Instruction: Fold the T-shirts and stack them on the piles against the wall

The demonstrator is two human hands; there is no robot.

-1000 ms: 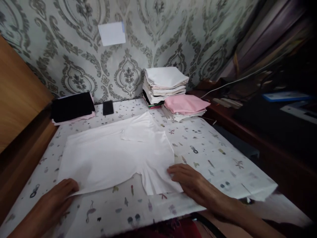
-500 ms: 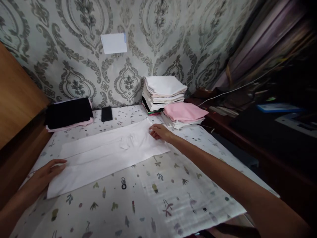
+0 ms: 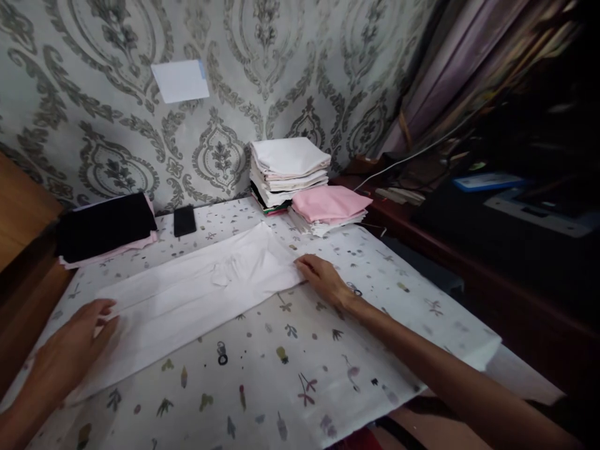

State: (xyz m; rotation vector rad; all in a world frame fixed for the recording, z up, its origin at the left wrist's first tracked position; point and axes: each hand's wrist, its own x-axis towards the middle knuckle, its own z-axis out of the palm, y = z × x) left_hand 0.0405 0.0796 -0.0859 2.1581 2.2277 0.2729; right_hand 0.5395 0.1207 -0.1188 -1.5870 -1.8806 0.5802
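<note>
A white folded garment lies in a long strip across the patterned sheet, with a bunched patch near its right part. At its right end, my right hand pinches the near corner between thumb and fingers. Over the left end rests my left hand, its thumb and fingers apart at the cloth's edge. The exact kind of garment cannot be made out.
Folded clothes in a tall white-topped stack stand against the wall, beside a lower pile topped by a pink folded cloth. At the back left are a black folded cloth and a phone. A dark desk edge runs along the right.
My right hand has shifted from the garment's right end to its near right corner, pinching it. My left hand has stayed at the left end. The camera view has turned slightly right.
</note>
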